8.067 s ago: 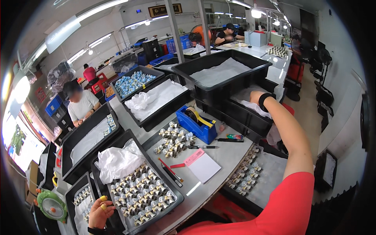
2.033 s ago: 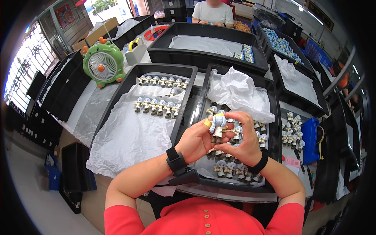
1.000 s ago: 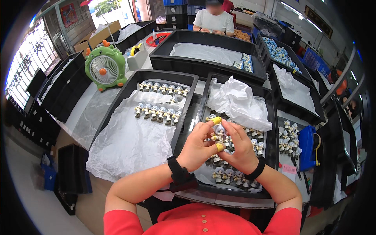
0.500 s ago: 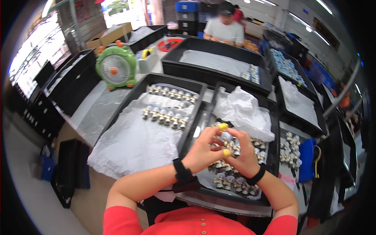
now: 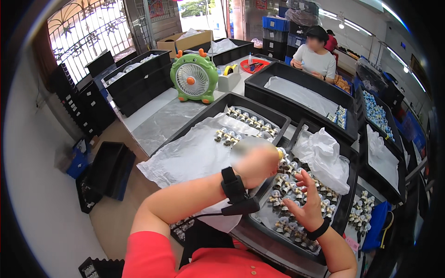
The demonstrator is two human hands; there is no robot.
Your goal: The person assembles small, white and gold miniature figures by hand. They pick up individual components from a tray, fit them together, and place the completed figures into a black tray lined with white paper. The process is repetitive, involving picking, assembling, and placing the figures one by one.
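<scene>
My left hand [image 5: 256, 163] is over the rims between two black trays, its back blurred. Its fingers look curled, with a yellow-covered fingertip at the right; what they hold, if anything, is hidden. My right hand [image 5: 307, 206] hovers with fingers spread and nothing in it, above small grey-and-cream figurines [image 5: 288, 227] standing in rows in the right tray [image 5: 345, 217]. In the left tray [image 5: 197, 119], two rows of similar figurines [image 5: 250, 118] stand on a white plastic sheet [image 5: 192, 155]. Part of the nearer row is behind my left hand.
Crumpled white plastic [image 5: 322, 155] covers the right tray's far part. A green fan [image 5: 193, 78] and a tape dispenser [image 5: 229, 79] stand beyond the left tray. More figurines [image 5: 361, 213] lie right, beside a blue bin [image 5: 378, 224]. A person [image 5: 314, 60] sits across the table.
My hands, close together over the right tray before, have come apart. The left has moved toward the left tray; the right has opened. The whole view has shifted leftward.
</scene>
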